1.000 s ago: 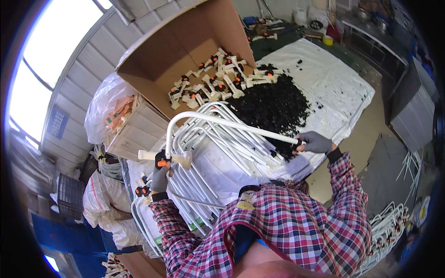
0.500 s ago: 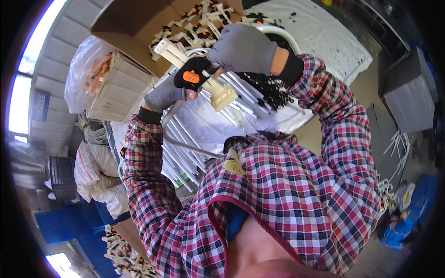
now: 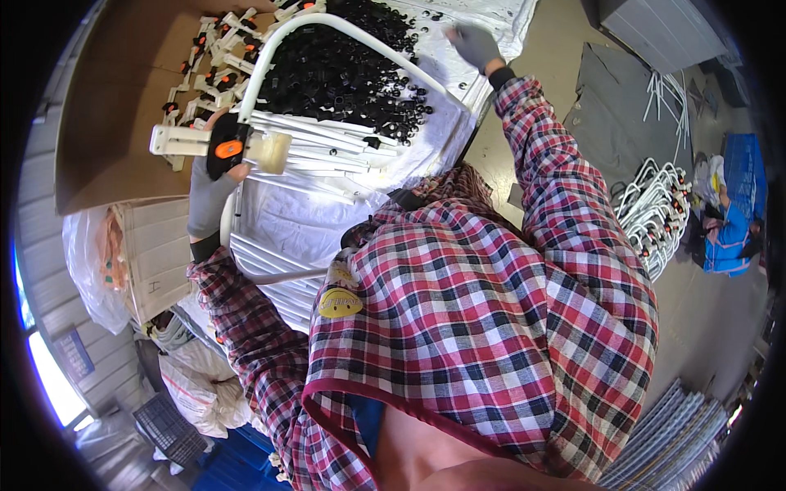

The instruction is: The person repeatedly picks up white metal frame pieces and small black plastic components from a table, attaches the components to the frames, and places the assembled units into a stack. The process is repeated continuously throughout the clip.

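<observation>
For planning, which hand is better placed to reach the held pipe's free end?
Probably the right hand: it is nearer that end of the pipe; the left hand grips the black clamp.

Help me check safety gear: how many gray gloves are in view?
2: one glove on the left hand, holding the black-and-white fitting; another on the right hand, by the white sheet. Any on the distant person in blue may be hidden.

Smooth glossy white tube [image 3: 319, 20]; cream-and-black plastic fitting [image 3: 228, 150], smooth; matt cardboard box [image 3: 106, 106].
</observation>
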`<state>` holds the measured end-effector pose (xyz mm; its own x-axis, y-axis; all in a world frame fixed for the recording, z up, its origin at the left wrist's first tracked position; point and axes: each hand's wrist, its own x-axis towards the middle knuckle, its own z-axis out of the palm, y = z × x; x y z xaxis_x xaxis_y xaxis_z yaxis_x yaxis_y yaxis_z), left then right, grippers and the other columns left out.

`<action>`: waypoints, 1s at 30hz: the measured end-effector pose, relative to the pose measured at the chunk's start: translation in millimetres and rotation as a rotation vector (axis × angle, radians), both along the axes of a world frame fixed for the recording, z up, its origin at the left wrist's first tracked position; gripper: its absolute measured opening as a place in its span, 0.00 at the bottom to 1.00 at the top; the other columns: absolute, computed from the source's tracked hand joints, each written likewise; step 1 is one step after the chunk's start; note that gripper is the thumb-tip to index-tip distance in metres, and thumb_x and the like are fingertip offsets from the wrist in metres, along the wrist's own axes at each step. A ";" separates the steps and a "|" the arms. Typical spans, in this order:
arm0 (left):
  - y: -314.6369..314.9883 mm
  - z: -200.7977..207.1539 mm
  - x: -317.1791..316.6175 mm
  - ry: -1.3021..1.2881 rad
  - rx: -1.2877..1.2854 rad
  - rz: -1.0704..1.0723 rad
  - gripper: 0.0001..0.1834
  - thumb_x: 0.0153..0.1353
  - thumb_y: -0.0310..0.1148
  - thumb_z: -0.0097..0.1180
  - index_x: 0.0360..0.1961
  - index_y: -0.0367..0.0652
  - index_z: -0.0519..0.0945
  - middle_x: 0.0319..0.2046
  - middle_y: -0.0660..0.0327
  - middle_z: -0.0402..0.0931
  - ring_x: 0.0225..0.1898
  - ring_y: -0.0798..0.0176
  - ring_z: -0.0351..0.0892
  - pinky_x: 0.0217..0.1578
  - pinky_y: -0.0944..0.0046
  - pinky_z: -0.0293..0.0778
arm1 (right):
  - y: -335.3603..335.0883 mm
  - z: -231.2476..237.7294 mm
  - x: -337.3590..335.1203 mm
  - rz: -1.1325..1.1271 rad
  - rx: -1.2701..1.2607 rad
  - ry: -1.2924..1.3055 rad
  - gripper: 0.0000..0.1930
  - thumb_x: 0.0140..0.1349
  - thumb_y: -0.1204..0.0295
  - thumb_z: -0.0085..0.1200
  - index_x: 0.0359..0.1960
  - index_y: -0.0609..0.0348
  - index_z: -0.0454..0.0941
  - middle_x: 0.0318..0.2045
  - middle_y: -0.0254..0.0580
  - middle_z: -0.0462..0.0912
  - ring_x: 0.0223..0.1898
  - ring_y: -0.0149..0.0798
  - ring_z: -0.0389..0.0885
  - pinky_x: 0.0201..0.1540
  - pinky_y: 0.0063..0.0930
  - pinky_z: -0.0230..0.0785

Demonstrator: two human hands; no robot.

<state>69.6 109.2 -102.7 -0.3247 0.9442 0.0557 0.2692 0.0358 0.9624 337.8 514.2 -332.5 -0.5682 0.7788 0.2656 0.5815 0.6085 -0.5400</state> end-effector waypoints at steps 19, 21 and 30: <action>-46.8 -34.6 -25.8 -0.210 -0.052 0.133 0.57 0.42 0.66 0.70 0.66 0.39 0.66 0.54 0.55 0.76 0.58 0.61 0.72 0.63 0.62 0.63 | -52.4 -53.4 2.9 -0.050 -0.160 0.289 0.10 0.53 0.64 0.67 0.35 0.54 0.85 0.28 0.43 0.86 0.31 0.37 0.85 0.35 0.30 0.76; -51.2 -32.5 -22.6 -0.282 -0.100 0.115 0.56 0.42 0.64 0.70 0.66 0.39 0.66 0.54 0.55 0.76 0.58 0.60 0.72 0.64 0.62 0.62 | -105.8 40.4 -54.5 0.235 -0.448 0.702 0.07 0.60 0.71 0.63 0.36 0.59 0.85 0.35 0.38 0.86 0.28 0.28 0.81 0.35 0.23 0.75; -38.2 -32.9 -26.1 -0.192 -0.083 0.037 0.47 0.49 0.52 0.66 0.66 0.37 0.67 0.57 0.55 0.73 0.58 0.59 0.72 0.63 0.62 0.62 | -227.4 185.9 -152.8 0.925 0.213 0.448 0.13 0.59 0.73 0.62 0.46 0.52 0.84 0.39 0.37 0.82 0.37 0.42 0.83 0.40 0.34 0.75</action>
<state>43.5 71.0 -135.6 -0.3559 0.9303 -0.0882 0.0779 0.1236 0.9893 185.0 286.8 -146.6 -0.7339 0.0035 0.6793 -0.3851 0.8216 -0.4203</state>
